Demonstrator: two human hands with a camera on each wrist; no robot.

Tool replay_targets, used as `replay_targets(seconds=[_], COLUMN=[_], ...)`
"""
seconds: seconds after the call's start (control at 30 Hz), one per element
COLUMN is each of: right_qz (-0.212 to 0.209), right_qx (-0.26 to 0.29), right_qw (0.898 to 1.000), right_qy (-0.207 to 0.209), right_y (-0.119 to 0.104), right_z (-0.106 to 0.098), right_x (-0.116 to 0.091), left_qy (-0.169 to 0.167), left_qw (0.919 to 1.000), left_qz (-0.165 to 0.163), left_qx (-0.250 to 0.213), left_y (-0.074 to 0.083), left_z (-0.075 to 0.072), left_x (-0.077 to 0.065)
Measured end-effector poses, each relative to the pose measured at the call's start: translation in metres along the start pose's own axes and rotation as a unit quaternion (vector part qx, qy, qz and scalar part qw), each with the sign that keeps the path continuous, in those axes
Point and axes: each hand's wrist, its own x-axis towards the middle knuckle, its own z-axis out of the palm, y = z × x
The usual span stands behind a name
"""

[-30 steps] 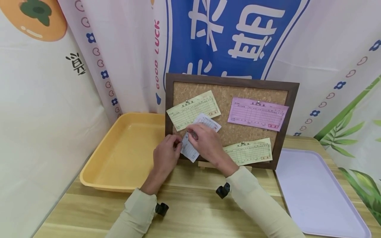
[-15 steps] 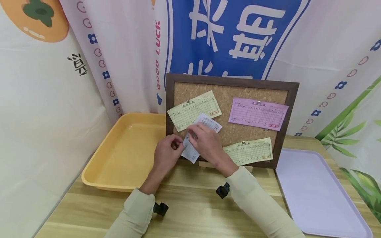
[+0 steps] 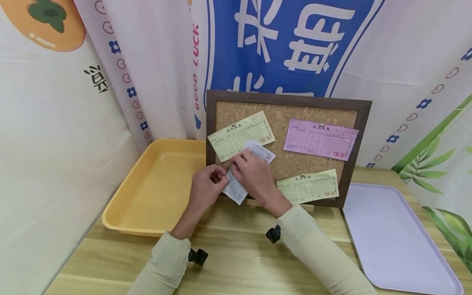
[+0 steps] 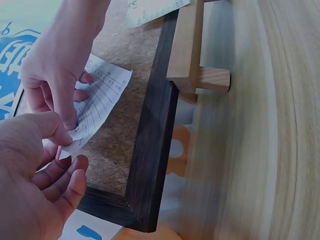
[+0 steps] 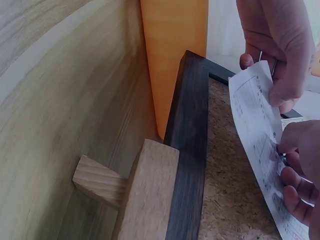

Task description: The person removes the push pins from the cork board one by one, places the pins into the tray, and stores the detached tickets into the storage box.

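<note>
We should press the white slip flat near the cork board's lower-left corner, left hand pinching its edge, right hand bent, its hold hidden.

The head camera is looking forward and down from farther back, taking in desk and board together. Both wrist cameras are peering in close and tipped over: the desk is running up the left wrist view's right side, the right's left side. From opposite flanks, those two are sharing the white slip, left fingers and right fingers.
</note>
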Motion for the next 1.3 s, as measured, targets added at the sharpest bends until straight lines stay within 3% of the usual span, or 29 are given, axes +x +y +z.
replay_targets(seconds=[0.5,0.83,1.3], right_qz=[-0.003,-0.003,0.001], right_qx=[-0.007,-0.003,0.0], right_qw=[1.0,1.0,1.0], right_qy=[-0.003,-0.003,0.013], right_y=[-0.0011,-0.0008,-0.004], right_z=[-0.0034,-0.0033,-0.0042], right_x=[0.0025,0.0014,-0.0029], left_qy=[-0.009,-0.011,-0.017], left_qw=[0.9991,0.9992,0.9985], left_qz=[-0.038,-0.024,-0.033], left_qx=[-0.014,-0.029,-0.039], left_y=[0.0037,0.0056,0.009], left_z=[-0.0053,-0.0069,-0.0085], left_x=[0.0007,0.0005,-0.0017])
